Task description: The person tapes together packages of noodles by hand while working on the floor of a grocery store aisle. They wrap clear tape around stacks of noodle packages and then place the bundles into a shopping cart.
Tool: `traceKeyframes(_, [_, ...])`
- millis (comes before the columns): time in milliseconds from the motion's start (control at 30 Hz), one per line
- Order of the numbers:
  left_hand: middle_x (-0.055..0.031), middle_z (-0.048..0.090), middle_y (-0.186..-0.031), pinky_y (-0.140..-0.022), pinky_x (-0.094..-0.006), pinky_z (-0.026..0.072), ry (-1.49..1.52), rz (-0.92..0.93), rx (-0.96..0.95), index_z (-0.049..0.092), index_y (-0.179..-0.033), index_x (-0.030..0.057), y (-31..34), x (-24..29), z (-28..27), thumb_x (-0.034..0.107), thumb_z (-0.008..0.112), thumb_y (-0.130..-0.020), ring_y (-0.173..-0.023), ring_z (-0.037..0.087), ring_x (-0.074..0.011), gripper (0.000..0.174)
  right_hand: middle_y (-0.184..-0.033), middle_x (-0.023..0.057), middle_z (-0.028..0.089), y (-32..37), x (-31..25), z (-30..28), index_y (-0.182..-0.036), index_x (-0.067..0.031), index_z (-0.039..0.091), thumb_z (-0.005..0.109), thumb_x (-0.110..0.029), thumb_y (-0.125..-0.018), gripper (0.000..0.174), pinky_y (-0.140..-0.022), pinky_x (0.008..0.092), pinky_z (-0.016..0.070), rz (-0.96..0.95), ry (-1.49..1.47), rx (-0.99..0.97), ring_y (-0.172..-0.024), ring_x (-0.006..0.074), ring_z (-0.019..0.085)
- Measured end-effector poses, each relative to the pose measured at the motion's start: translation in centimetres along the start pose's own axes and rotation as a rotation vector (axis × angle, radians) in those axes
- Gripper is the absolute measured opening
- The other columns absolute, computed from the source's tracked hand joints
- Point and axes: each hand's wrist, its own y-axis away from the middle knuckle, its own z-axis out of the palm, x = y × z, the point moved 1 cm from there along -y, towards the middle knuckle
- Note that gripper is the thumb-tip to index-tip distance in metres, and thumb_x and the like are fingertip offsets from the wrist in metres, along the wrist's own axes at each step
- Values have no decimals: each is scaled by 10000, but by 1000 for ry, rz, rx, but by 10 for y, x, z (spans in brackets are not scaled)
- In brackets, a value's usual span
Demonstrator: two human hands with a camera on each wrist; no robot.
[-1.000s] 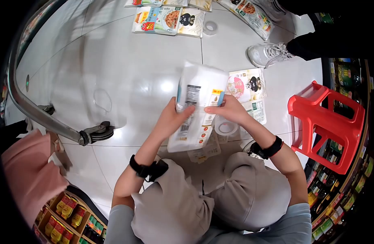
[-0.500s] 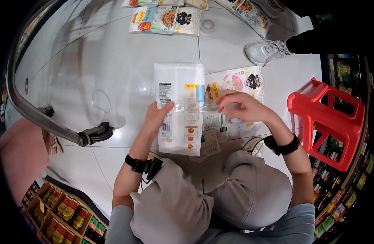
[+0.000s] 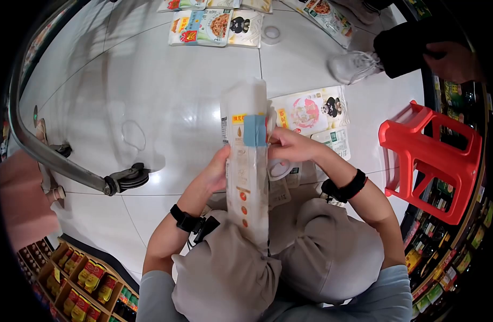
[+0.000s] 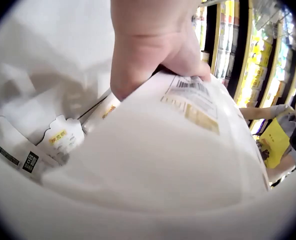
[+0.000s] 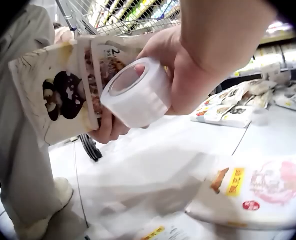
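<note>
A white food package (image 3: 246,188) with a blue and yellow label stands on its narrow side between both hands, its lower end against the person's knee. The left hand (image 3: 217,169) grips its left side; in the left wrist view a barcode shows on the package (image 4: 153,150) below the fingers. At its right side is the right hand (image 3: 293,146), which holds a roll of clear tape (image 5: 140,92). The right wrist view shows the package's panda-printed front (image 5: 48,100) behind that roll.
Flat printed packages (image 3: 311,110) lie on the floor just right of the hands, with more packs (image 3: 217,27) and another tape roll (image 3: 270,35) farther off. A red stool (image 3: 434,161) stands right, a metal cart frame (image 3: 53,155) left. Another person's shoe (image 3: 354,67) is nearby.
The package has turned from its flat back onto its narrow side. The right hand, raised off the package half a second ago, is back at its right side with the tape roll.
</note>
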Motion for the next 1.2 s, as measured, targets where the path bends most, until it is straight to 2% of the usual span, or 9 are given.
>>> traceKeyframes(67, [-104,551,-1100,-804,-298,481,-300,72,404,462,-1187,41,-4,1,4,392,554,-845,-933,570,-153,499,-1219,86,457,-8,14,-3,-1282,-19,319,549,-69,-840,501,-903,281,397,-107,-133,28,-1068,131,467])
traceKeyframes(233, [-17,504,-832,-706,-224,454,-1012,438,626,486,-983,65,-9,2,12,363,357,-935,-747,523,-87,328,-1307,166,389,-18,36,5,-1359,-35,217,569,-76,-823,642,-924,306,396,-221,-274,289,-1157,167,426])
traceKeyframes(333, [-60,531,-893,-786,-261,433,-636,101,743,424,-1057,13,-3,1,-19,162,510,-878,-856,532,-144,248,-1239,280,416,-36,63,12,-1319,-24,257,691,-169,-716,757,-855,318,442,-143,100,621,-1120,298,486])
traceKeyframes(467, [-82,550,-993,-815,-291,432,-877,424,578,421,-1121,18,1,-1,19,162,699,-716,-926,536,-171,512,-1157,296,475,-44,67,24,-1272,6,267,699,-197,-700,745,-801,331,457,-214,323,757,-1050,324,533])
traceKeyframes(700, [-115,625,-912,-740,-293,466,-1177,352,596,550,-1011,-32,-4,13,0,150,717,-681,-810,585,-154,412,-1056,234,524,-44,70,14,-1203,7,321,723,-244,-677,709,-766,354,452,75,77,682,-853,263,582])
traceKeyframes(833, [-92,640,-878,-707,-270,466,-998,341,640,575,-977,-42,4,28,-6,106,691,-688,-767,590,-128,344,-951,144,575,-30,59,-9,-1088,1,465,701,-331,-706,558,-609,323,442,-167,623,724,-626,195,558])
traceKeyframes(933, [-85,639,-877,-694,-256,464,-1006,381,605,577,-971,-46,13,37,-5,106,692,-695,-762,580,-112,336,-634,51,564,-30,42,-6,-798,-30,629,537,-286,-857,278,-584,288,428,-47,505,152,-607,151,540])
traceKeyframes(1033, [-100,636,-896,-707,-257,469,-1022,341,604,576,-976,-59,21,49,2,102,692,-702,-773,588,-123,338,-729,55,594,-26,28,-24,-802,-27,613,515,-221,-877,231,-641,245,422,-29,302,3,-696,121,541])
traceKeyframes(1200, [-120,630,-928,-709,-278,491,-520,315,545,574,-987,-56,44,57,-4,65,670,-712,-783,613,-162,316,-627,62,516,-16,29,-38,-748,-40,594,483,-234,-887,263,-542,261,386,-182,570,176,-578,121,478])
